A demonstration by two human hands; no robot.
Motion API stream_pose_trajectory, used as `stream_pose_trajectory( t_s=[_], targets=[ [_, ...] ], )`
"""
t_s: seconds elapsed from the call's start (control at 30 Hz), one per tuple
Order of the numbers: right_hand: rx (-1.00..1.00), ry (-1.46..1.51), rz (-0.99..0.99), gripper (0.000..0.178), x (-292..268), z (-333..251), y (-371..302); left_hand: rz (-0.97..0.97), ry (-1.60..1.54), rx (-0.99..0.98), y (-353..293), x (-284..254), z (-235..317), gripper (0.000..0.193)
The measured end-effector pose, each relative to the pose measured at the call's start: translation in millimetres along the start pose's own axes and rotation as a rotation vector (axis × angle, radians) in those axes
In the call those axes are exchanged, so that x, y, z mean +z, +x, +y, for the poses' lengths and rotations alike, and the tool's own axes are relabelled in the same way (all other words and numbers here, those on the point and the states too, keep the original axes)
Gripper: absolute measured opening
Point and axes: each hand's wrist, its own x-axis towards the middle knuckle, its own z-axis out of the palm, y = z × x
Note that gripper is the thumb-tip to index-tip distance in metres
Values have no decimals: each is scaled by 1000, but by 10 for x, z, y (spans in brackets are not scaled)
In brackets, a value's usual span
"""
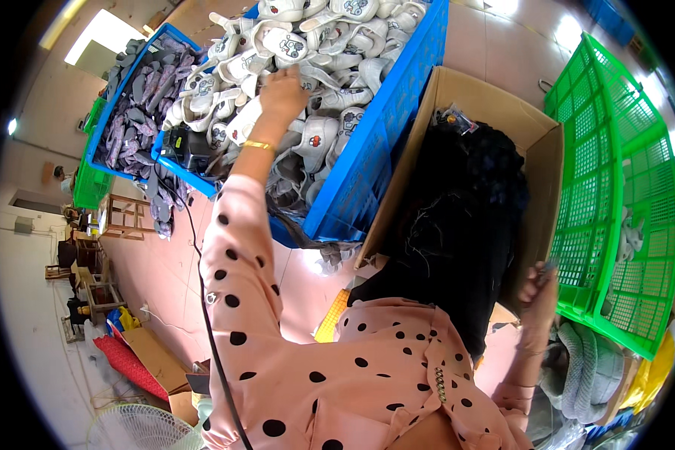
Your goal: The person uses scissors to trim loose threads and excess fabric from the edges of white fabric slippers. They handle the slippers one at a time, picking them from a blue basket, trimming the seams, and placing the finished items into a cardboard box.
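Observation:
My left hand (283, 96) reaches forward into a blue crate (375, 146) heaped with small white shoes (285, 46). Its fingers are bent together over one white shoe, and the fingertips are partly hidden among the pile. Many of the shoes carry little printed pictures on the toe. My right hand (538, 294) is low at the right, beside the green basket. It is closed around a small dark, shiny object (549, 268) whose kind I cannot make out.
A cardboard box (541, 161) with black material stands right of the crate. Tall green baskets (615, 172) rise beyond it. Another blue crate (97, 150) of grey and purple shoes is at the left. A black cable (202, 292) hangs near my left arm; a fan (139, 431) stands lower left.

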Motion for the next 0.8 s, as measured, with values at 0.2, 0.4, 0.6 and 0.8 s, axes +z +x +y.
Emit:
stream_pose_trajectory(
  t_s=[0.2,0.4,0.6,0.8],
  targets=[
    [105,-186,-219,44,630,345,-304,-143,145,-135,332,391,185,53],
    [48,-396,-409,44,642,243,-325,-34,-58,-175,184,100,-2,37],
    [-236,-573,-400,31,785,-48,-341,-89,-1327,18,-625,-1053,258,37],
    [-479,-564,-598,43,1138,-301,-433,-592,-1794,48,-1885,-998,1385,45]
  ],
)
